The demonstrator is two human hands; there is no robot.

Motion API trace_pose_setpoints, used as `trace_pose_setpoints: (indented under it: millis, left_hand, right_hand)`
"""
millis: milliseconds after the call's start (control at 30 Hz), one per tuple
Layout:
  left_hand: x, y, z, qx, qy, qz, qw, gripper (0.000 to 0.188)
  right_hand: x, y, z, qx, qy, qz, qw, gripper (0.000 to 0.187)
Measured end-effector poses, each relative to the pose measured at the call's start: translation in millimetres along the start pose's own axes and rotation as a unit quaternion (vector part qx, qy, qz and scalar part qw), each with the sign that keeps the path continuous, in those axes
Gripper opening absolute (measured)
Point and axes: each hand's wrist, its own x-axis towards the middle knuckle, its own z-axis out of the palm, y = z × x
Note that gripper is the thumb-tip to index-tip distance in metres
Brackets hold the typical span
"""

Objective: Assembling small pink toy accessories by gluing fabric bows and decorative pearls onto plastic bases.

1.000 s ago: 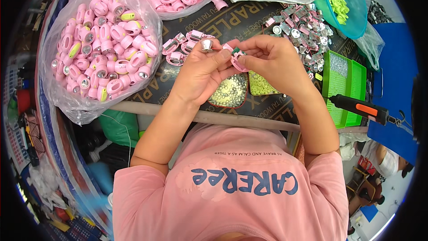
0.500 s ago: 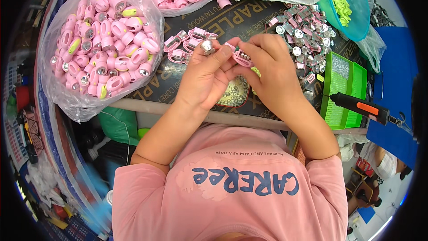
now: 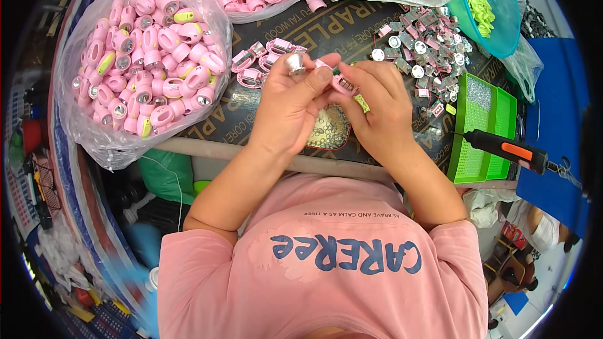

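Note:
A pink flashlight half-shell (image 3: 343, 84) with small metal parts inside is held between both hands above the table. My left hand (image 3: 286, 103) is closed, its thumb and fingers pinching the shell's left end. A silver reflector cup (image 3: 295, 63) sticks up beside the left fingers, seemingly joined to the held piece, though the link is hidden. My right hand (image 3: 386, 103) is closed, thumb and fingertips on the shell's right end. A yellow-green piece (image 3: 362, 103) shows by the right thumb; whether that hand holds it, I cannot tell. Below lies a dish of small shiny parts (image 3: 328, 129).
A clear bag of pink flashlights (image 3: 147, 63) stands left. Several open pink shells (image 3: 267, 59) lie beyond my left hand. To the right are loose reflector assemblies (image 3: 427, 50), a green screw tray (image 3: 461, 166) and a hanging electric screwdriver (image 3: 505, 150). A teal bowl (image 3: 507, 25) holds yellow-green pieces.
My right hand has shifted slightly, and more of the yellow-green piece shows by its thumb. The reflector cup has turned a little more upright. Both hands keep their hold on the shell.

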Motion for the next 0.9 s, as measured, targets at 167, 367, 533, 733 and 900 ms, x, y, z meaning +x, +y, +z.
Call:
trace_pose_setpoints:
  millis: [167,367,533,733,900]
  left_hand:
    - [3,31,-5,0.260,-0.108,-0.124,0.951,0.018]
    - [6,36,-1,0.395,-0.191,-0.128,0.889,0.027]
    - [9,42,-15,0.254,-0.136,-0.148,0.946,0.033]
    - [5,27,-18,0.335,-0.104,-0.102,0.931,0.019]
    - [3,20,-13,0.361,-0.120,-0.074,0.922,0.013]
  right_hand:
    - [19,15,-25,0.256,-0.106,0.209,0.938,0.037]
    - [39,23,-22,0.407,-0.234,0.312,0.826,0.008]
    - [25,40,-19,0.420,-0.123,0.328,0.837,0.006]
    - [10,34,-2,0.438,-0.078,0.347,0.826,0.008]
    - [0,28,6,0.524,-0.029,0.401,0.751,0.007]
